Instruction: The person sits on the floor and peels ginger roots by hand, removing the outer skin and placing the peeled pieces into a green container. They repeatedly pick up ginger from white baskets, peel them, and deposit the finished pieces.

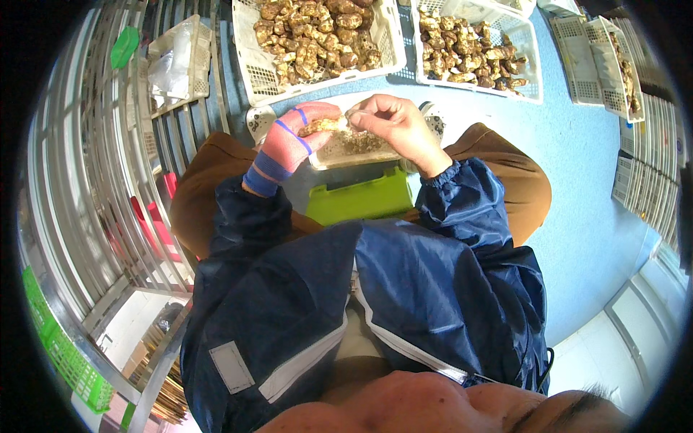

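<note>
My left hand [292,135], in a pink knitted glove with blue bands, holds a brown and white mushroom [324,126] lying sideways between thumb and fingers. At the mushroom's pale right end is my bare right hand [398,127], its thumb and forefinger pinched on a small thin thing too hidden to name. Below both hands sits a shallow white tray [354,160] with brown crumbs and scraps in it. Ahead on the left stands a white plastic crate [325,83] full of mushrooms, with a second white crate [533,81] of mushrooms to its right.
A lime-green plastic stool or box [360,199] is between my knees. Metal racks [70,162] run along the left, holding a crate [203,70] with plastic bags. More white crates [584,81] stand at the right on the blue floor [584,178].
</note>
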A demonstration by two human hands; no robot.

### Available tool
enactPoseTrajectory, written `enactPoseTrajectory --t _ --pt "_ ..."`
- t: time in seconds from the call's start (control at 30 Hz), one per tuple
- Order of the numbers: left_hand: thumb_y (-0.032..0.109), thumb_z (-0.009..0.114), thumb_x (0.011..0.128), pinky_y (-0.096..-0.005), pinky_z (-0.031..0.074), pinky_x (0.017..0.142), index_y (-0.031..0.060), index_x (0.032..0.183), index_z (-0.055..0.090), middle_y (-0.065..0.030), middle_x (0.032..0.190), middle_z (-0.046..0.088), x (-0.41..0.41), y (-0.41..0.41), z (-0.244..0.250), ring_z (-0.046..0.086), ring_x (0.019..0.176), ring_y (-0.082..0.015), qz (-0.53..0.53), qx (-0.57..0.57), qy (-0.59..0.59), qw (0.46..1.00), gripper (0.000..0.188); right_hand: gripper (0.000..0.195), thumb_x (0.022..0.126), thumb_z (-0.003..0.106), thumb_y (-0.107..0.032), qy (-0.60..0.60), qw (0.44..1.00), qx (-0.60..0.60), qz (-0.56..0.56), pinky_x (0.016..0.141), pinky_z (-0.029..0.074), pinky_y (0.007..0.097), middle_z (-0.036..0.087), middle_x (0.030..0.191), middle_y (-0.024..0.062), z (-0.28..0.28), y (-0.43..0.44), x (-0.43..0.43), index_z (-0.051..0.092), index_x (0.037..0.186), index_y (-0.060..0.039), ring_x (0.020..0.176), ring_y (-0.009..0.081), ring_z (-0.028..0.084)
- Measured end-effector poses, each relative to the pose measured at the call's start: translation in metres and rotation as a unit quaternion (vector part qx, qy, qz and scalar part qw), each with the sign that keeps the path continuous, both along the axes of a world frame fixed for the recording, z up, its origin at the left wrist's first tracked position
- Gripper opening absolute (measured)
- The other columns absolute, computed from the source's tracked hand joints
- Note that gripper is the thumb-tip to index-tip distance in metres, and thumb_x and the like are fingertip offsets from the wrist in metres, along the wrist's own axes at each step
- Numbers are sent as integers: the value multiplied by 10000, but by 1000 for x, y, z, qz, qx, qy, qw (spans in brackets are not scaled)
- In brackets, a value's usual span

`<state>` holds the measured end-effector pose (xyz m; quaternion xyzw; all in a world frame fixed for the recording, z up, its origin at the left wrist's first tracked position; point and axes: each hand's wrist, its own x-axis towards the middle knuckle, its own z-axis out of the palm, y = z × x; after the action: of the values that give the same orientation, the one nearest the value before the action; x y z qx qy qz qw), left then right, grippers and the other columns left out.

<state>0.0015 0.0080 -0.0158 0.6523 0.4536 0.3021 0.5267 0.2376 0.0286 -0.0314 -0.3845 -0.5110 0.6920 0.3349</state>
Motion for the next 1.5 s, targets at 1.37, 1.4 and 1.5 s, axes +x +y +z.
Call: enactPoseTrajectory --t 1.37,1.4,1.5 --pt "22 759 723 -381 496 858 66 1039 669 -116 981 651 17 -2 1 616 962 -310 32 189 166 967 331 152 866 702 -94 -105 969 224 13 719 477 292 657 866 110 5 -2 -4 622 793 12 806 165 612" --pt "18 757 718 -389 496 847 70 1031 669 -116 976 654 18 -3 3 617 954 -318 42 202 175 963 330 151 870 702 -94 -111 966 234 14 725 477 287 661 862 101 5 -3 -6 626 793 11 804 153 610" --pt "15 752 719 -390 493 844 70 1022 667 -119 985 649 19 -3 5 614 946 -325 42 236 202 950 320 155 884 698 -96 -101 978 180 14 739 481 282 670 860 75 2 -5 -7 633 787 6 805 125 604"
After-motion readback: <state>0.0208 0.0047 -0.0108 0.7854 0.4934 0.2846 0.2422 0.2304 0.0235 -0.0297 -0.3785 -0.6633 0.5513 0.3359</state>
